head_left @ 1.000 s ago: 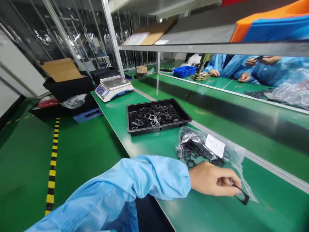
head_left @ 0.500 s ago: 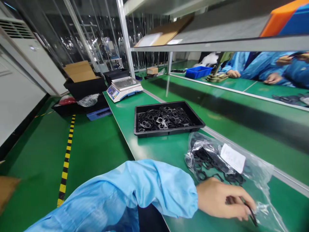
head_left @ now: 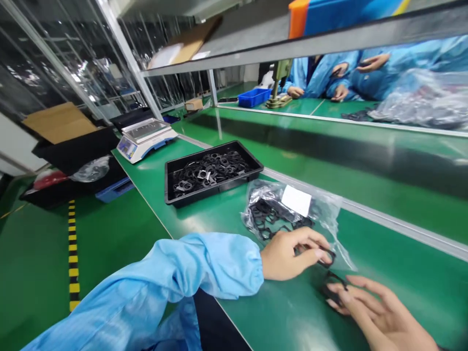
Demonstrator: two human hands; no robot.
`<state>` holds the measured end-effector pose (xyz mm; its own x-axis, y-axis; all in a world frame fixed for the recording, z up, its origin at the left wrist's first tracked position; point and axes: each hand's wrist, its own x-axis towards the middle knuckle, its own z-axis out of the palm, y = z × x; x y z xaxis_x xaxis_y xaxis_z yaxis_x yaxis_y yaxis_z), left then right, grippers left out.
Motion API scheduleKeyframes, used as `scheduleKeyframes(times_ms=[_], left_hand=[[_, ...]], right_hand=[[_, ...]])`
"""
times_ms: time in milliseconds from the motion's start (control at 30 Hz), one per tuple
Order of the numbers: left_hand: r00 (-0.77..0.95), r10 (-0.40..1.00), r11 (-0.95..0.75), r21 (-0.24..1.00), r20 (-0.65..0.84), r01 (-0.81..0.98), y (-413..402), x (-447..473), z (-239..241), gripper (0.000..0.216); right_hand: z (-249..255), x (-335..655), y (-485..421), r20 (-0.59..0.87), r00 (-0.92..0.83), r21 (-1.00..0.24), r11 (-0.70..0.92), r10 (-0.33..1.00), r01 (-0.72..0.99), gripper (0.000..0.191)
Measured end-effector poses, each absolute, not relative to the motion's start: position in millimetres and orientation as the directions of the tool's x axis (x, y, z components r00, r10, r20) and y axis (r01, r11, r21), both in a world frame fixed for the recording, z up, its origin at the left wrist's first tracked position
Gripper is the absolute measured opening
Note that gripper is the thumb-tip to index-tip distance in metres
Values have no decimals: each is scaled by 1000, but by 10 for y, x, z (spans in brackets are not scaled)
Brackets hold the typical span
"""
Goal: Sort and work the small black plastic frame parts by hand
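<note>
My left hand (head_left: 292, 252), in a light blue sleeve, rests on the green bench with thumb and fingers pinched on a thin black gasket (head_left: 327, 257) at the mouth of a clear plastic bag (head_left: 288, 209) full of black gaskets with a white label. My right hand (head_left: 376, 312) lies at the lower right, fingers stretched out, its fingertips pressing another black gasket (head_left: 334, 285) on the bench. Behind the bag stands a black tray (head_left: 210, 173) filled with black and metallic parts.
A weighing scale (head_left: 144, 139) stands at the bench's far end, with black bins and cardboard (head_left: 60, 122) beside it on the floor. Across the conveyor (head_left: 329, 146), other people in blue coats work near a blue bin (head_left: 254, 96). A shelf runs overhead.
My right hand has come into view at the lower right, touching a gasket. My left hand has shifted left and still pinches a gasket at the bag. The view has swung right.
</note>
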<state>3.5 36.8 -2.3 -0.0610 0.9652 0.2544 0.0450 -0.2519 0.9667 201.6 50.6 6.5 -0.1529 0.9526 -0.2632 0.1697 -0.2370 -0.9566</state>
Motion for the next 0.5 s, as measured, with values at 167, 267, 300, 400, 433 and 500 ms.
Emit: scheduleKeyframes(times_ms=[167, 267, 300, 400, 433, 500], left_hand=[[-32, 923, -376, 917, 383, 136, 304, 21, 3, 29], [7, 852, -515, 837, 523, 187, 298, -5, -50, 24], [25, 824, -559, 804, 566, 204, 300, -16, -69, 23], [82, 774, -627, 744, 627, 230, 311, -52, -117, 23], [98, 775, -627, 743, 624, 232, 316, -63, -132, 23], [117, 796, -603, 761, 594, 237, 326, -83, -155, 23]], right_hand=[[191, 1958, 428, -341, -200, -937, -315, 919, 150, 60], [172, 1971, 423, -332, -216, -940, -303, 918, 155, 54], [166, 1973, 421, -337, -212, -939, -309, 917, 153, 53], [152, 1968, 406, -335, -195, -939, -309, 922, 152, 47], [145, 1968, 402, -331, -188, -940, -305, 925, 152, 45], [126, 1971, 399, -333, -163, -939, -312, 929, 144, 43]])
